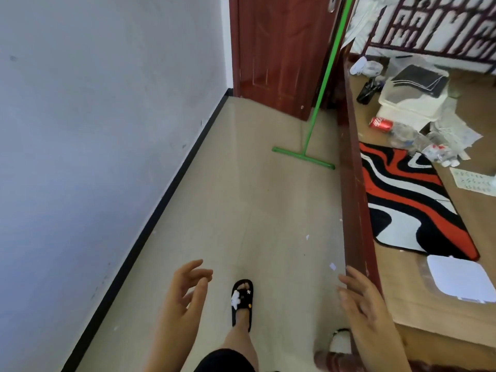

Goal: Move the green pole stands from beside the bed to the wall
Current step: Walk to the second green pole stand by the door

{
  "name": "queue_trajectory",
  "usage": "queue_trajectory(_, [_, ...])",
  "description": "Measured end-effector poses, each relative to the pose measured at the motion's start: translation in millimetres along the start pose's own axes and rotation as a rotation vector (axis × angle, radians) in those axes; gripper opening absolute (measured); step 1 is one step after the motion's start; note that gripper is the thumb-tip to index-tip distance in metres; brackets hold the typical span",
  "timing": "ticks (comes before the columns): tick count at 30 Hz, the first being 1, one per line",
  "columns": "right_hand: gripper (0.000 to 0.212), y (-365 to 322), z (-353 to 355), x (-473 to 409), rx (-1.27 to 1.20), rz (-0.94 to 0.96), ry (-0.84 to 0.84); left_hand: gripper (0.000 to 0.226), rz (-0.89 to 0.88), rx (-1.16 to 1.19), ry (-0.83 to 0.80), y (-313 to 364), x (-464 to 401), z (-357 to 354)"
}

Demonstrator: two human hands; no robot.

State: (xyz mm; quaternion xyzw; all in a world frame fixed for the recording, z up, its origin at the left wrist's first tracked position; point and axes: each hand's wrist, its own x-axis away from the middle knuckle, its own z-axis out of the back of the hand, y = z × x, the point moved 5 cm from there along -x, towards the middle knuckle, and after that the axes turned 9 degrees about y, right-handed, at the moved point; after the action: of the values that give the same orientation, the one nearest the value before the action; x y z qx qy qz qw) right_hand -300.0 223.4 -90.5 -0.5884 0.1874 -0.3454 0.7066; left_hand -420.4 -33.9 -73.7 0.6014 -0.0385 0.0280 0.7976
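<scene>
both hands, left [185, 291] and right [362, 296], empty with loose grip, approaching the green t-footed metal pole stand [318, 103]; next, grasp its shaft.

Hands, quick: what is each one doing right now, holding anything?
Left hand: open, fingers loosely curled, holding nothing.
Right hand: open, fingers spread, holding nothing, beside the dark red wooden bed frame.

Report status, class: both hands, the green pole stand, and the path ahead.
Left hand and right hand open, empty. Green T-base pole stand ahead, leaning between the bed frame and red-brown door. Beige tiled floor clear, small paper scraps only.
</scene>
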Motion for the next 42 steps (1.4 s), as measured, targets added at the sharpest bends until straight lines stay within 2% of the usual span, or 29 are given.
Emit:
queue_trajectory(3, [0.034,-18.9,-10.7,-70.7,0.002,0.018,0.096,0.029,-0.041,0.0,-0.06,26.9,-79.5,-34.6])
queue_trajectory(8, [0.038,-67.2,-27.3,-176.6,-0.001,0.09,0.226,0.028,-0.131,-0.026,-0.155,86.9,-201.6,-93.6])
queue_trajectory(13, [0.026,-77.6,-34.8,-256.6,-0.043,0.016,0.3,0.03,-0.112,-0.07,-0.211,99.7,-277.7,-150.2])
queue_trajectory(17, [0.04,-86.9,-31.1,-337.7,-0.053,-0.009,0.292,0.03,-0.11,-0.091,-0.198,112.5,-341.6,-205.6])
queue_trajectory(21, [0.03,-102.5,-14.8,-433.4,-0.076,-0.001,0.288,0.019,-0.107,-0.043,-0.15,136.5,-398.7,-276.5])
queue_trajectory(28, [0.035,-145.8,41.1,-612.9,-0.017,0.116,0.298,0.025,-0.127,0.005,-0.071,193.5,-485.8,-396.5])
queue_trajectory(32, [0.032,-158.7,52.2,-692.8,-0.031,0.118,0.301,0.025,-0.115,-0.008,-0.061,206.5,-526.6,-450.1])
queue_trajectory(35, [0.04,-158.1,50.1,-747.8,-0.023,0.125,0.28,0.032,-0.101,-0.025,-0.078,214.1,-567.1,-493.2])
queue_trajectory(39, [0.03,-146.3,44.2,-840.3,-0.055,0.071,0.311,0.03,-0.137,-0.025,-0.079,236.9,-636.2,-552.3])
queue_trajectory(42, [0.042,-149.8,42.9,-918.5,-0.06,0.017,0.238,0.025,-0.19,-0.027,-0.095,262.4,-694.7,-593.0])
